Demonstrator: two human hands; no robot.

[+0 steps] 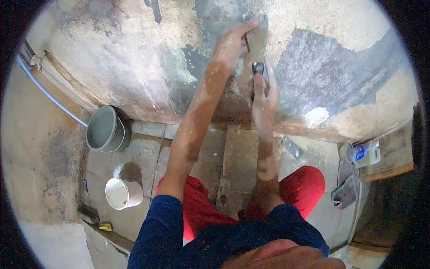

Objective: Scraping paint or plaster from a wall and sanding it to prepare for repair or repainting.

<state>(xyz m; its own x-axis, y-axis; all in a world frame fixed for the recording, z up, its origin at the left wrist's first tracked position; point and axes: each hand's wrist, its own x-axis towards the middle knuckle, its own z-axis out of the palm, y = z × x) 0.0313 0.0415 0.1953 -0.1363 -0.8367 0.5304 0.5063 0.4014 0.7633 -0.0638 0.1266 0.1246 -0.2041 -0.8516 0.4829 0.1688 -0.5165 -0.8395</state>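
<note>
Both my arms reach up to a patchy, peeling wall. My right hand is closed around the dark handle of a scraper, its thumb lying along the handle. The scraper's flat, greyish-brown blade points up, away from me. My left hand is closed on the blade's left side, with the thumb near its top corner. Motion blurs the fingertips, and the blade hides part of them. Pale specks of dust or plaster dot both forearms.
At left on the tiled floor stand a grey bucket and a white bucket. A yellow sponge-like piece lies low on the left. To the right are a crumpled grey cloth, a white jug and a wooden board.
</note>
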